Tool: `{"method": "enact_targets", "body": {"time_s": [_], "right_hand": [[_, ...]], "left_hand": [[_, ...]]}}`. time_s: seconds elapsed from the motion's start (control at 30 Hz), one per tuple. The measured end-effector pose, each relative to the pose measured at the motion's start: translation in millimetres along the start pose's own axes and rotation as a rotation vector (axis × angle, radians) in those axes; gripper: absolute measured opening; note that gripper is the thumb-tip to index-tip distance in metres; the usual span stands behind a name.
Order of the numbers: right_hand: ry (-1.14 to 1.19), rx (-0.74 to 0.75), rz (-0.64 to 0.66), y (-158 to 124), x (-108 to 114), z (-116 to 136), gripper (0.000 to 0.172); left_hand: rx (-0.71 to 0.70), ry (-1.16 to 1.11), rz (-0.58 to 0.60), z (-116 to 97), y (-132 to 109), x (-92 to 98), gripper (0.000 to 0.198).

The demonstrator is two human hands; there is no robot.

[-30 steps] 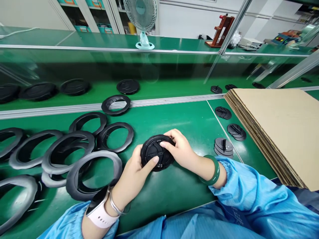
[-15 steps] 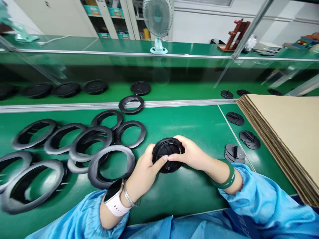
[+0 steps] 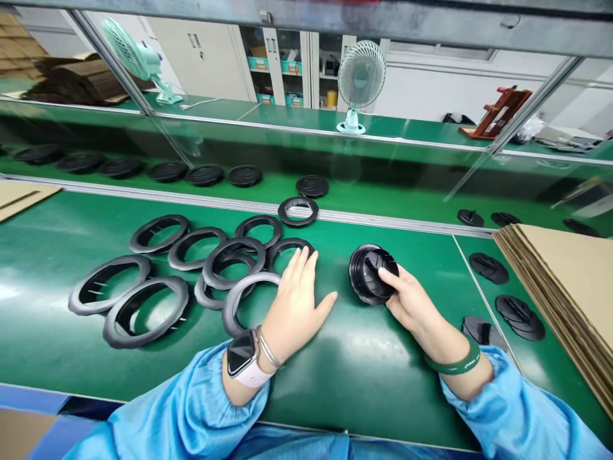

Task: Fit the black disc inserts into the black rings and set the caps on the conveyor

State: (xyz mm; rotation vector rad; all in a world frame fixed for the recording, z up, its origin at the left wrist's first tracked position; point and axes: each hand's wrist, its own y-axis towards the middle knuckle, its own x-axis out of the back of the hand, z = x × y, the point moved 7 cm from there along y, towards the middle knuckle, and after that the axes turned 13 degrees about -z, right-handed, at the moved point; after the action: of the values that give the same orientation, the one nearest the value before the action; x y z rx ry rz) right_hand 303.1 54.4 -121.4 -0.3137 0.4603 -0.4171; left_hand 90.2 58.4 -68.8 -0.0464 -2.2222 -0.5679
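My right hand [image 3: 414,300] grips a round black plastic piece [image 3: 373,275] by its right edge, thumb on its face. The piece is tilted; a flanged ring shows around a disc with a raised bar. My left hand [image 3: 297,297] is open, fingers stretched out and thumb spread, empty. It reaches over the right side of the cluster of black rings, hiding parts of a front ring [image 3: 232,303] and a ring behind [image 3: 272,255]. Whether the fingertips touch that ring I cannot tell. Several more rings, such as one at the left [image 3: 146,313], lie flat on the green table [image 3: 335,383].
Finished-looking black discs [image 3: 205,175] stand in a row along the back strip. One ring [image 3: 297,211] lies across the metal rail. Thin discs with bars [image 3: 520,316] lie at the right, beside a cardboard stack [image 3: 569,287]. A fan [image 3: 361,76] stands behind the clear panel.
My left hand has let go of the round black piece and moved to the rings, fingers now stretched. My right hand has carried the piece away to the right. The view has shifted left.
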Motion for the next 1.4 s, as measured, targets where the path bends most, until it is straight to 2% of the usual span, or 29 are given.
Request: {"method": "enact_targets", "body": {"time_s": [0.07, 0.13, 0.27, 0.33, 0.43, 0.6, 0.67, 0.73, 0.83, 0.93, 1.0, 1.07, 1.17, 1.27, 1.33, 1.4], "right_hand": [[0.083, -0.013, -0.04, 6, 5, 2, 0.038], [0.138, -0.022, -0.055, 10, 9, 2, 0.031], [0.118, 0.001, -0.042, 13, 11, 2, 0.029], [-0.047, 0.128, -0.012, 18, 7, 11, 0.034], [-0.355, 0.408, -0.011, 38, -10, 43, 0.04], [-0.648, 0.732, -0.098, 105, -50, 109, 0.038], [-0.818, 0.782, -0.074, 131, -67, 120, 0.037], [-0.986, 0.777, -0.026, 149, -78, 119, 0.036], [-1.166, 0.751, 0.032, 155, -79, 116, 0.039], [-1.251, 0.737, 0.083, 130, -57, 123, 0.039], [-1.276, 0.719, 0.093, 99, -29, 134, 0.034], [-1.325, 0.692, 0.061, 59, 10, 143, 0.023], [-1.474, 0.553, -0.073, -2, 78, 144, 0.009], [-1.551, 0.388, -0.23, -51, 140, 131, 0.007], [-1.554, 0.35, -0.304, -69, 164, 122, 0.011], [-1.535, 0.344, -0.335, -76, 172, 111, 0.012]], "left_hand": [[-0.087, 0.126, 0.026, 0, -2, -6.0, 0.072], [-0.179, 0.151, 0.058, -6, -8, -13.8, 0.068], [-0.308, -0.005, 0.165, -25, -25, -26.0, 0.062], [-0.373, -0.104, 0.284, -36, -34, -31.3, 0.055], [-0.464, -0.228, 0.448, -49, -45, -34.4, 0.054], [-0.51, -0.337, 0.553, -58, -53, -30.6, 0.059], [-0.503, -0.37, 0.55, -60, -52, -26.4, 0.053], [-0.473, -0.415, 0.533, -60, -50, -21.4, 0.047], [-0.35, -0.524, 0.479, -52, -41, -15.0, 0.042], [-0.141, -0.643, 0.372, -33, -29, -13.1, 0.029], [-0.006, -0.706, 0.305, -19, -24, -15.5, 0.016], [0.125, -0.757, 0.239, -8, -21, -19.0, 0.009], [0.336, -0.799, 0.137, 5, -19, -21.8, 0.015], [0.513, -0.877, 0.128, 6, -18, -24.6, 0.028], [0.616, -0.962, 0.161, 3, -18, -28.1, 0.037], [0.684, -0.998, 0.188, 2, -17, -31.9, 0.044]]}}
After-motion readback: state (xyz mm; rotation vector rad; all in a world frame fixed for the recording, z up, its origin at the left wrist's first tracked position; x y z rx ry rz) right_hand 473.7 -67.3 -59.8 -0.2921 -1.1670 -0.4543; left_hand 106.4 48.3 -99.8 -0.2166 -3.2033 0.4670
